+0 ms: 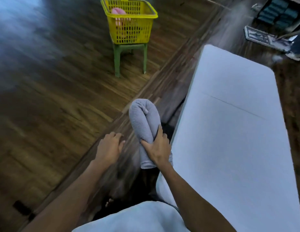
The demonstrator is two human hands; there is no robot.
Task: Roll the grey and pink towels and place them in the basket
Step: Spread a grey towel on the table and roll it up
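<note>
now right hand (158, 150) grips the rolled grey towel (144, 121) near its lower end, fingers curled round it; roll's long axis points to 12 o'clock. yellow basket (146, 33), rolled pink towel (118, 13) already inside, sits on a green stool (117, 61) well apart at 12 o'clock. left hand (109, 148) holds nothing, fingers loosely spread, at 9 o'clock of the grip.

Pale blue-grey top (137, 218), forearms bare.

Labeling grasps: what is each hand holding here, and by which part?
Right hand grips the rolled grey terry towel near its lower end, fingers wrapped around the roll; the rest sticks up beyond the hand. Left hand holds nothing, fingers relaxed.
</note>
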